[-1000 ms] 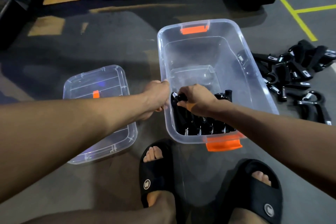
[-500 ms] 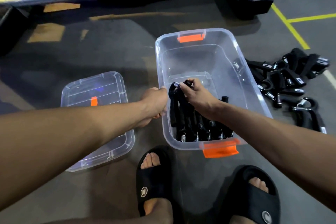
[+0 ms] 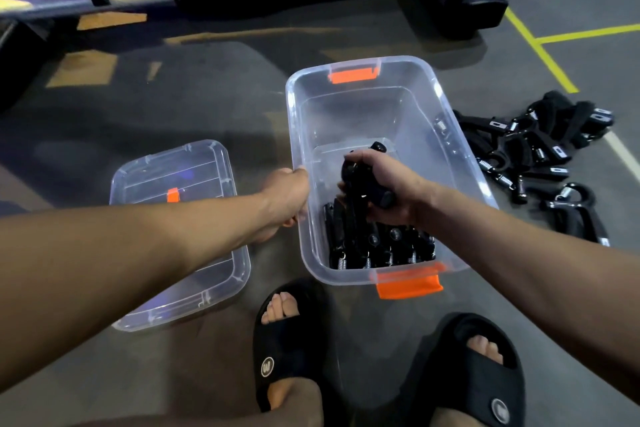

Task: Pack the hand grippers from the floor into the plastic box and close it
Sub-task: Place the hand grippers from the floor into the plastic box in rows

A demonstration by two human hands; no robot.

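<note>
Hand grippers [image 3: 377, 243] racked upright at near end of plastic box [image 3: 460, 163], one more [image 3: 363, 180] clenched in right hand [image 3: 388, 191] above them; left hand [image 3: 287, 194] gripping left rim; best lowered springs-down beside row.

Grey floor [image 3: 207, 87], yellow lines [image 3: 540, 48]

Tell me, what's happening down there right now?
Left hand gripping plastic box rim. Right hand shut on hand gripper above packed row. Pile on floor. Lid off.
</note>
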